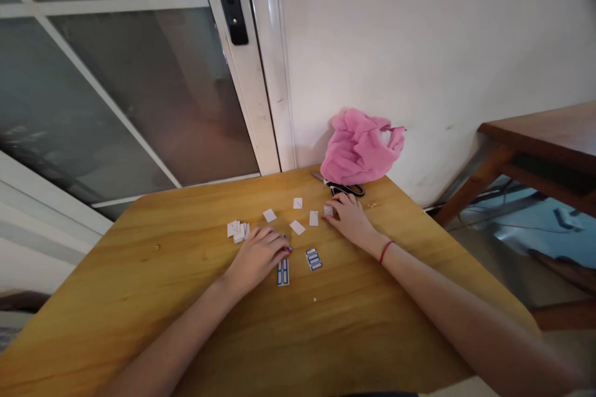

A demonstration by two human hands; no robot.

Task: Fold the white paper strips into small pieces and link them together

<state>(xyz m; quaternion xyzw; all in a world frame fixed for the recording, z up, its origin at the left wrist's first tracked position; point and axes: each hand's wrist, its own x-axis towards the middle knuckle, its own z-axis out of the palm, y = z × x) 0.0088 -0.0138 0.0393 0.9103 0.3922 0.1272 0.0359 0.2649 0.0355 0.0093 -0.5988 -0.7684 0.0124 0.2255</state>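
Middle of the frame: four loose white slips (pixel 297 227), one small stack (pixel 238 230) (count unclear), two blue-printed labels (pixel 313 258), one pair of scissors (pixel 342 187), one pink cloth (pixel 361 146).

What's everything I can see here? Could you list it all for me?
Paper slips: about six loose plus a small pile, white, mid-table.
Label strips: two, white with blue outlines, near the left hand.
Scissors: one pair, black handles, beside the cloth.
Cloth: one, pink, bunched against the wall.
Table: one, light wood.
Second table: one, dark wood, far right.
Glass door: one, white frame, black handle.
Left hand: flat on the table, fingers on a label strip.
Right hand: red wristband, fingers touching a small white piece.
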